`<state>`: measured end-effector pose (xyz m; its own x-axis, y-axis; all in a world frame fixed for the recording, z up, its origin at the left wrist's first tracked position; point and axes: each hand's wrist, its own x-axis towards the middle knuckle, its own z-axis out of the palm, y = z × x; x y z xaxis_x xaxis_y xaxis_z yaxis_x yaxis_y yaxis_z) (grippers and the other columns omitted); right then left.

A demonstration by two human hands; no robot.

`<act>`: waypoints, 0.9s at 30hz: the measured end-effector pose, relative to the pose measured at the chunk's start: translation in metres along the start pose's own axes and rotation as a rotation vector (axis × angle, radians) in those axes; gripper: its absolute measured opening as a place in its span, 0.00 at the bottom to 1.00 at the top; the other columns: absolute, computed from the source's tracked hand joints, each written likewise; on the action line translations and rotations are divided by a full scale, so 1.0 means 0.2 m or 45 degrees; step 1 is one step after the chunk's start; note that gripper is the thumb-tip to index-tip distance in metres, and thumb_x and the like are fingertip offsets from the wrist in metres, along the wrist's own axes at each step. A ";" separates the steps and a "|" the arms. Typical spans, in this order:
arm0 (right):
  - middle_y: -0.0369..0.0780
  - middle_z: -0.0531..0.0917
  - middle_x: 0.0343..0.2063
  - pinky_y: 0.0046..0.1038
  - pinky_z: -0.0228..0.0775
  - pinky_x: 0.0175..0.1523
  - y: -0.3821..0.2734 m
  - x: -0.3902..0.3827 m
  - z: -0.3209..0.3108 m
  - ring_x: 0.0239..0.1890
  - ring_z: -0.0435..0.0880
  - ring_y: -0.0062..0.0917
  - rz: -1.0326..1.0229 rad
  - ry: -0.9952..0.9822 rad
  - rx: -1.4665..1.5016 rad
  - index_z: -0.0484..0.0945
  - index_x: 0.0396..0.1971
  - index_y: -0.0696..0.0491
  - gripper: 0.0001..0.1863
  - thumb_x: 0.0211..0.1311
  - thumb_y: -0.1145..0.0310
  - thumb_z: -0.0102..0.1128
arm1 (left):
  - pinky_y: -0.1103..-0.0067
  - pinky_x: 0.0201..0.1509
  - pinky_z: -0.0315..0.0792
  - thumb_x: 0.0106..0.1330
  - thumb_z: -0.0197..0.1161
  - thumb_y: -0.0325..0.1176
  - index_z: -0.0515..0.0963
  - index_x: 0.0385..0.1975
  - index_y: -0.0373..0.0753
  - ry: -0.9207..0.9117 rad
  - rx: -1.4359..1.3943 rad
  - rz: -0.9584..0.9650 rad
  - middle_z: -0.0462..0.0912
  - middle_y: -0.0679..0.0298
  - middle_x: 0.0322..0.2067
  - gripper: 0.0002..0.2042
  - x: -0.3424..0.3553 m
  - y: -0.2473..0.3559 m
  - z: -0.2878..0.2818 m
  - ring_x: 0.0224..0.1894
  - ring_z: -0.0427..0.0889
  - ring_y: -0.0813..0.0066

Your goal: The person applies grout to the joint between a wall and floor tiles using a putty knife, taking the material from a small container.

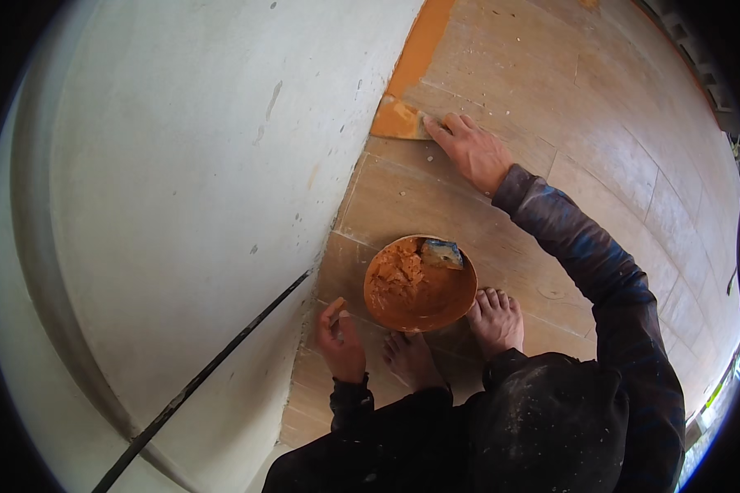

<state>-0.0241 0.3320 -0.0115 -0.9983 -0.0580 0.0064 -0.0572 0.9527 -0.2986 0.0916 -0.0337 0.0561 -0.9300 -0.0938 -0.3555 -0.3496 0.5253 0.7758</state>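
Note:
My right hand (474, 154) is stretched forward, pinching the right end of a flat spreader (399, 120) smeared with orange paste. The spreader lies on the floor tiles, its left end at the foot of the wall. Beyond it, a smooth orange strip (420, 49) runs along the joint. My left hand (341, 343) hangs low beside the wall, fingers loosely curled and apart, with orange on one fingertip; I see nothing in it. Between my arms stands a round bowl (460, 304) with lumpy orange paste (395, 274) and a small blue-and-tan flat piece (441, 254) inside.
A pale, stained wall (181, 164) rises on the left. A dark thin pole (205, 370) slants toward its base. My bare feet (497, 322) are close to the bowl. Wood-look tiles (608, 172) spread to the right, with crumbs scattered near the far strip.

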 end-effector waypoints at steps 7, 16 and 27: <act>0.45 0.76 0.49 0.37 0.82 0.49 0.01 0.01 -0.01 0.51 0.81 0.38 -0.124 -0.028 -0.041 0.68 0.68 0.55 0.28 0.67 0.72 0.50 | 0.73 0.59 0.74 0.75 0.56 0.29 0.78 0.55 0.32 -0.017 0.037 0.067 0.84 0.57 0.51 0.14 0.00 0.02 0.01 0.52 0.82 0.69; 0.44 0.81 0.34 0.31 0.81 0.40 -0.12 -0.13 -0.11 0.35 0.84 0.29 0.325 0.019 1.046 0.69 0.64 0.58 0.26 0.67 0.74 0.60 | 0.73 0.60 0.74 0.75 0.55 0.29 0.78 0.55 0.32 -0.016 0.006 0.080 0.83 0.57 0.51 0.14 0.00 0.03 0.03 0.53 0.82 0.68; 0.37 0.80 0.22 0.28 0.70 0.29 -0.39 0.33 0.09 0.24 0.77 0.20 1.422 0.631 2.175 0.78 0.35 0.61 0.15 0.72 0.62 0.56 | 0.75 0.63 0.71 0.75 0.55 0.26 0.78 0.54 0.34 0.012 -0.005 0.014 0.83 0.59 0.51 0.12 -0.05 0.04 -0.02 0.56 0.80 0.71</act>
<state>-0.0844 0.2483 -0.0046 -0.5273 0.5507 -0.6470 0.2040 -0.6572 -0.7256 0.0984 -0.0319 0.0677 -0.9348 -0.0961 -0.3418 -0.3396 0.5229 0.7818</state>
